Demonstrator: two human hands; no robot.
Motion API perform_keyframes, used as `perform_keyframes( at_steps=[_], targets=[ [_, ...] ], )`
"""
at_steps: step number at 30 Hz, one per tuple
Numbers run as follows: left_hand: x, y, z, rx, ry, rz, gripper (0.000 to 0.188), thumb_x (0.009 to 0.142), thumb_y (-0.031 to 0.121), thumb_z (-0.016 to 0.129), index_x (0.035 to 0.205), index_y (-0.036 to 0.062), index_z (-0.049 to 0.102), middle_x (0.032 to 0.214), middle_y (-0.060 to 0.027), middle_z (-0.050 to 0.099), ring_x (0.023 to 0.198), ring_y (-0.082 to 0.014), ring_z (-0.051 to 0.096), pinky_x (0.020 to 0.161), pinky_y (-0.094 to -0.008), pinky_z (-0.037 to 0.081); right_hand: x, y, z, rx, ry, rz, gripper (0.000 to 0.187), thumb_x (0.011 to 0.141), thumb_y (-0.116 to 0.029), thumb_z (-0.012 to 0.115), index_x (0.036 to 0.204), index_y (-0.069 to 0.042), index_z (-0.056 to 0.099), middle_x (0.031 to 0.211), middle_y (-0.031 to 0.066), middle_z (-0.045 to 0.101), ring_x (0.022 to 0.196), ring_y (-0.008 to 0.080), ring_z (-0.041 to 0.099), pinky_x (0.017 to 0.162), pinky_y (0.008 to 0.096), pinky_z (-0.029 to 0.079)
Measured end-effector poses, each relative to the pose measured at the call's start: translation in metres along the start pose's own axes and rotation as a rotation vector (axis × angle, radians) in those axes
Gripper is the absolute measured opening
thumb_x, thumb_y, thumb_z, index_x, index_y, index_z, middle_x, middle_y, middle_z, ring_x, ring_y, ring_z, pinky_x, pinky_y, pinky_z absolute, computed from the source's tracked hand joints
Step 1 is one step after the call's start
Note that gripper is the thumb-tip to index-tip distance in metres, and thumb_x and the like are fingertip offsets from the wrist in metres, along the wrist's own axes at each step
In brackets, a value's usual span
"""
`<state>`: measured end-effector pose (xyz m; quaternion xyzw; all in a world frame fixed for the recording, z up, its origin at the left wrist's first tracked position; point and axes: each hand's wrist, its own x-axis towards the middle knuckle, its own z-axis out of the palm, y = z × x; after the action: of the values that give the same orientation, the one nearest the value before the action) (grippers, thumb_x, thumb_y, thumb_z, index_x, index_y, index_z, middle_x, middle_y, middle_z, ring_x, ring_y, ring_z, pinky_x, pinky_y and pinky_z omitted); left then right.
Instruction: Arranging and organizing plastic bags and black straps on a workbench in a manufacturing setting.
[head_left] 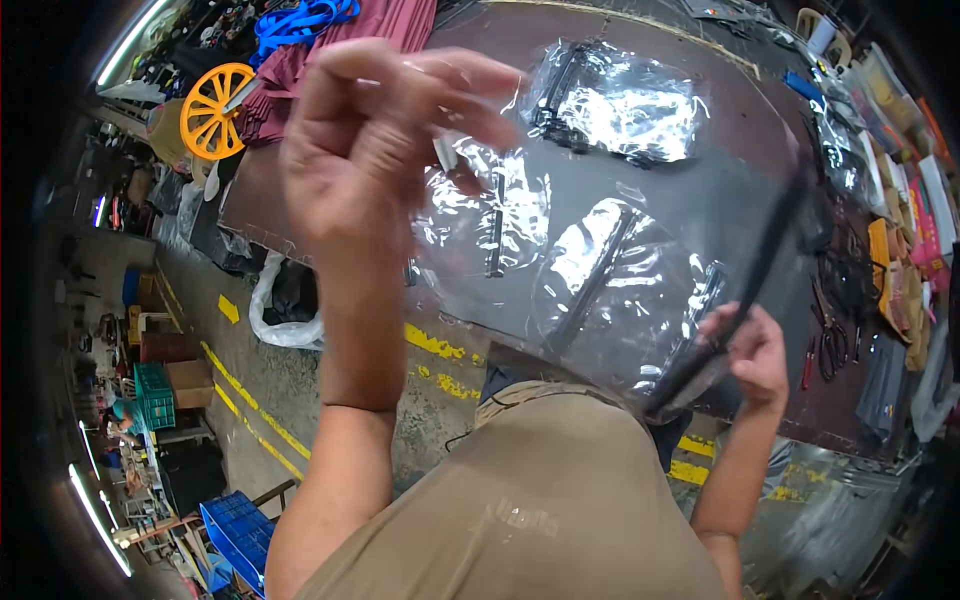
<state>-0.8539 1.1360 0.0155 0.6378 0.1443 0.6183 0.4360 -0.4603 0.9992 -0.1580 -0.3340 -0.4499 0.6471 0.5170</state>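
My left hand (385,140) is raised above the table's left part, its fingers bent and blurred. A small whitish piece (446,154) shows beside its fingertips; I cannot make out what it is. Low on the right, my right hand (752,350) closes on a long black strip (768,250), which is blurred and slants from the upper right down toward my waist. Clear plastic seems to hang along the strip's lower end. Clear plastic pieces with dark strips, one a rounded sheet (640,265) and another farther left (520,205), lie on the table in front of me.
A stack of clear plastic pieces with black edges (630,105) lies at the table's far side. Maroon pleated fabric (375,25), a blue strap (300,25) and an orange wheel (218,110) sit far left. Scissors (832,340) and other tools lie at right. A white-rimmed bag (265,310) hangs left.
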Motion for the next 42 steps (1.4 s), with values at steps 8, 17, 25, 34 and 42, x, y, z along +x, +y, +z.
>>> perform_keyframes(
  at_steps=[8,17,25,34,42],
  targets=[
    [-0.003,-0.038,-0.172,0.138,0.361,-0.124,0.01,0.107,0.014,0.067,0.113,0.008,0.062,0.115,-0.0175,0.079,0.091,-0.0177,0.079,0.062,-0.022,0.059,0.132,0.037,0.112,-0.058,-0.026,0.05,0.016,0.103,-0.011,0.069,0.113,0.002,0.068,0.097,0.0142,0.076,0.078,0.0155,0.07,0.07,0.0304,0.058],
    [-0.132,-0.192,-0.303,0.553,0.547,-0.813,0.034,0.099,0.013,0.076,0.128,0.0037,0.061,0.108,-0.0097,0.078,0.078,-0.012,0.07,0.062,-0.0276,0.057,0.216,0.139,0.118,-0.558,0.144,0.387,0.037,0.099,-0.016,0.073,0.127,0.008,0.066,0.091,0.0104,0.077,0.071,0.0128,0.07,0.062,0.0271,0.056],
    [-0.131,-0.201,-0.275,1.598,0.252,-0.517,0.061,0.091,0.023,0.08,0.144,0.002,0.057,0.129,-0.0195,0.07,0.121,-0.0382,0.067,0.107,-0.0453,0.051,0.15,0.095,0.04,-0.973,0.407,-0.11,0.021,0.091,-0.01,0.074,0.108,0.001,0.076,0.099,0.0181,0.077,0.08,0.0309,0.074,0.078,0.0408,0.058],
    [-0.136,-0.225,-0.04,0.76,-0.216,-0.545,0.046,0.092,0.022,0.08,0.132,0.0026,0.067,0.123,-0.0173,0.074,0.102,-0.0328,0.073,0.09,-0.0424,0.058,0.178,0.096,0.014,-1.451,0.132,-0.1,0.037,0.089,-0.018,0.079,0.123,-0.004,0.074,0.12,0.0134,0.072,0.111,0.0369,0.065,0.1,0.0478,0.051],
    [-0.133,-0.242,0.02,0.869,-0.323,-0.514,0.045,0.087,0.02,0.083,0.127,0.004,0.07,0.113,-0.0163,0.069,0.106,-0.0363,0.066,0.094,-0.0456,0.053,0.183,0.085,0.012,-1.312,0.121,0.198,0.032,0.083,-0.018,0.087,0.108,-0.001,0.077,0.107,0.0151,0.071,0.101,0.0317,0.069,0.089,0.0424,0.054]
  ],
)
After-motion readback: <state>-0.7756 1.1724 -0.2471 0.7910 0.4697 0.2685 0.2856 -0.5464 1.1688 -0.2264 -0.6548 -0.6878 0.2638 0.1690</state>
